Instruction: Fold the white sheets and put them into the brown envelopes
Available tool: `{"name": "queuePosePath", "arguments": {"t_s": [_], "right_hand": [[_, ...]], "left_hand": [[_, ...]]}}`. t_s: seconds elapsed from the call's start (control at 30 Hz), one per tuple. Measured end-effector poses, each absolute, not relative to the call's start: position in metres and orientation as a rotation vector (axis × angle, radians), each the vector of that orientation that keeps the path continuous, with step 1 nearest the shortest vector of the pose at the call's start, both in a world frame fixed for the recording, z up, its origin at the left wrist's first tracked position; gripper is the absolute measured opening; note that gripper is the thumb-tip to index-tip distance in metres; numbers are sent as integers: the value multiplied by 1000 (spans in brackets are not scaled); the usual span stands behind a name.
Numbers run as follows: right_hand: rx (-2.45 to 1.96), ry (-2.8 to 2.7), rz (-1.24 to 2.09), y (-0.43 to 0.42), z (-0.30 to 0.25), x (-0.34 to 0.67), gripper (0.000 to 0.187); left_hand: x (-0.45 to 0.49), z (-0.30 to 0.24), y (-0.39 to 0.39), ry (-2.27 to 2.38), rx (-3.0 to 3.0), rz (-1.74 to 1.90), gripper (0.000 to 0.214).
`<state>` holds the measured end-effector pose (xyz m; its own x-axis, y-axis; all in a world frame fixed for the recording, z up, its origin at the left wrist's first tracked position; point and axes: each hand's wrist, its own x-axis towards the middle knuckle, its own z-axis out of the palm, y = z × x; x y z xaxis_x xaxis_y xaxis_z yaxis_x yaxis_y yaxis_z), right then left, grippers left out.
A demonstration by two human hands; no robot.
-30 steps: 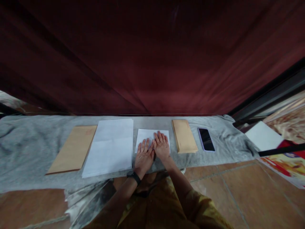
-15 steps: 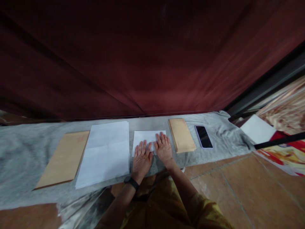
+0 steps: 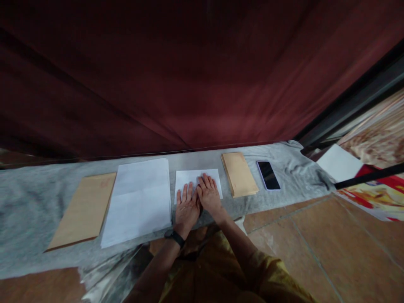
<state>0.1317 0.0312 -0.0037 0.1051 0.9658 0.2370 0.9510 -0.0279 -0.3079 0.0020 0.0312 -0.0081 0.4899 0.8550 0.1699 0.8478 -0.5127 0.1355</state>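
A small white sheet of paper point(image 3: 187, 176), which looks folded, lies on the grey cloth point(image 3: 202, 160) in front of me. Flat on its lower left part rests my left hand point(image 3: 187, 210), fingers stretched out. My right hand point(image 3: 209, 195) is also laid open on the paper, near its middle, its thumb side touching or slightly overlapping the left hand. Neither hand grips anything. To the left is a stack of large white paper point(image 3: 139, 202). A pile of small brown envelopes point(image 3: 240, 174) sits to the right of the folded sheet.
A large brown envelope point(image 3: 83, 210) lies at the far left, partly beside the white stack. A phone point(image 3: 268, 175) rests right of the small envelopes. Behind the cloth hangs a dark red curtain point(image 3: 189, 84). A black bar point(image 3: 369, 176) and a printed box point(image 3: 378, 195) are at the right.
My right hand has slid left across the paper, from its right side to the middle, up against my left hand. The left hand stays nearly in place. The view has shifted slightly.
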Motion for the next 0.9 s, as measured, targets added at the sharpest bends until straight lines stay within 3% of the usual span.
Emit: {"name": "queuePosePath", "arguments": {"t_s": [0.6,0.9], "right_hand": [[-2064,-1885,-63,8,-20,150,53],[-2058,-1859,-1,9,-18,150,54]], "left_hand": [[-11,-17,20,1841,2424,637,64],[18,-5,82,1586,2531,523,63]]}}
